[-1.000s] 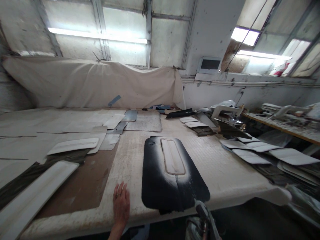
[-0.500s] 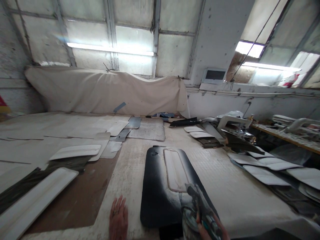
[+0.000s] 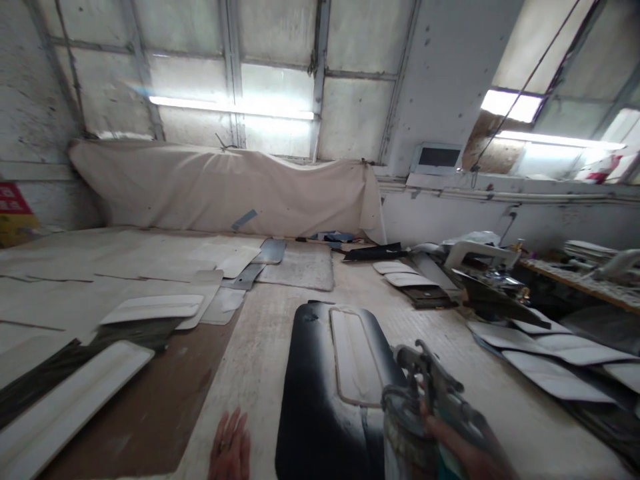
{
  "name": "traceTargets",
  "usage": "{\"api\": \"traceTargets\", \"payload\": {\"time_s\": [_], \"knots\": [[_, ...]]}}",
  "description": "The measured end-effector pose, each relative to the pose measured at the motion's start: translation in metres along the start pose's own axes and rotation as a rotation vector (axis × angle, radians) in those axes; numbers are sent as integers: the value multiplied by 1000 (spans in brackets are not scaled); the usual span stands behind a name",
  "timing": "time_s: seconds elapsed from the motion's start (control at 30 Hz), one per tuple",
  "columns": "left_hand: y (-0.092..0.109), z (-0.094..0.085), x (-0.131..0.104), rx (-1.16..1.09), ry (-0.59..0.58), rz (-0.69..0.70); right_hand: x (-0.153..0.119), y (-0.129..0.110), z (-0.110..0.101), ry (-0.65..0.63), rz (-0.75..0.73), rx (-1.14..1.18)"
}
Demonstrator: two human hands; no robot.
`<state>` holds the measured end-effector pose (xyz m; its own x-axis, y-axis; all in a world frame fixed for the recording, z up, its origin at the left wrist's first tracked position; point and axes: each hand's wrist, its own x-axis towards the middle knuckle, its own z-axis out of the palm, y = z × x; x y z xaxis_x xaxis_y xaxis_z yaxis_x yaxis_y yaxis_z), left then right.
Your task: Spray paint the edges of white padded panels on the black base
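Observation:
My right hand is wrapped round the handle of a spray gun, whose metal cup hangs below its body. The gun stands over the right side of a dark panel with rounded corners. On that panel lies a smaller pale rectangular piece with rounded ends, and a whitish haze spreads round it. Left of the panel, my left hand rests on the pale table surface, fingers stretched out, with a ring on one finger. It holds nothing.
At left, a long white padded piece and dark fabric lie near a brown sheet. Several white pieces are stacked at right beside a sewing machine. A beige cloth hangs along the back.
My right hand has moved the spray gun up and right, and the gun has turned more sideways. The view has tilted slightly upward. My left hand stays flat beside the panel.

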<state>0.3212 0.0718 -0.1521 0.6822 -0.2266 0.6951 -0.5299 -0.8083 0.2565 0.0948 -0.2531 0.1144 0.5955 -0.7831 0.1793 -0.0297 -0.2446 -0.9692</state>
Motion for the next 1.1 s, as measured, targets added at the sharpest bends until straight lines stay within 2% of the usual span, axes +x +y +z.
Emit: {"api": "traceTargets", "payload": {"time_s": [0.1, 0.2, 0.4, 0.57, 0.7, 0.87, 0.97, 1.1], "knots": [[-1, 1, 0, 15, 19, 26, 11, -10, 23, -116, 39, -15], [-2, 3, 0, 22, 35, 22, 15, -13, 45, -221, 3, 13], [-8, 6, -1, 45, 39, 43, 24, -5, 71, -246, -15, 58], [-9, 10, 0, 60, 72, 61, 32, 1, 73, -233, 1, 39], [-9, 10, -1, 9, 37, 11, 34, 3, 66, -229, 93, 66], [-12, 10, -2, -21, 9, -2, 31, 2, 60, -115, 169, 175], [-13, 11, -2, 6, 29, 32, 29, -1, 58, -140, 235, 177], [-11, 9, 0, 68, 85, 107, 25, -8, 60, -162, 129, 85]]}}
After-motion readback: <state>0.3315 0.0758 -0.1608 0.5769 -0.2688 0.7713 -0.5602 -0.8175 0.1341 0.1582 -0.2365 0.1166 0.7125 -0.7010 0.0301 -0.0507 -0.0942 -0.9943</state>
